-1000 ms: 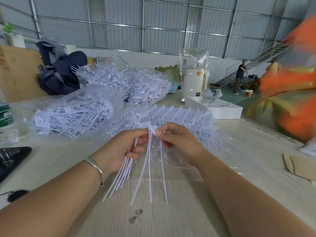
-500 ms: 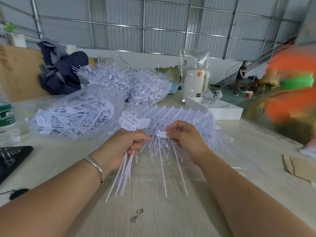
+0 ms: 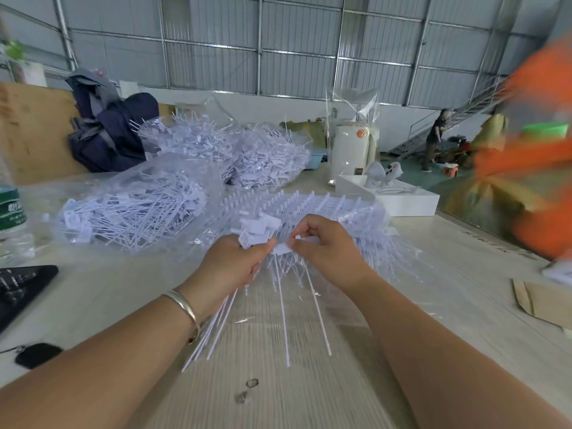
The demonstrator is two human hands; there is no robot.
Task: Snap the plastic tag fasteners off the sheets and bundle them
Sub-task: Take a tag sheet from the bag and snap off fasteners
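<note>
Head view: left hand (image 3: 230, 267) grip clenched around fastener bundle (image 3: 257, 232), right hand (image 3: 325, 246) grip pinching a fastener (image 3: 283, 249).

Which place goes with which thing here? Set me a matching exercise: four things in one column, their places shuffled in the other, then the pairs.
Things:
1. bundle of snapped-off fasteners
2. water bottle
3. dark backpack
4. white box

Places:
A. far side of the table, on the left
B. gripped in the left hand
C. right of the fastener sheets
D. left edge of the view

Pairs: 1-B, 2-D, 3-A, 4-C
</note>
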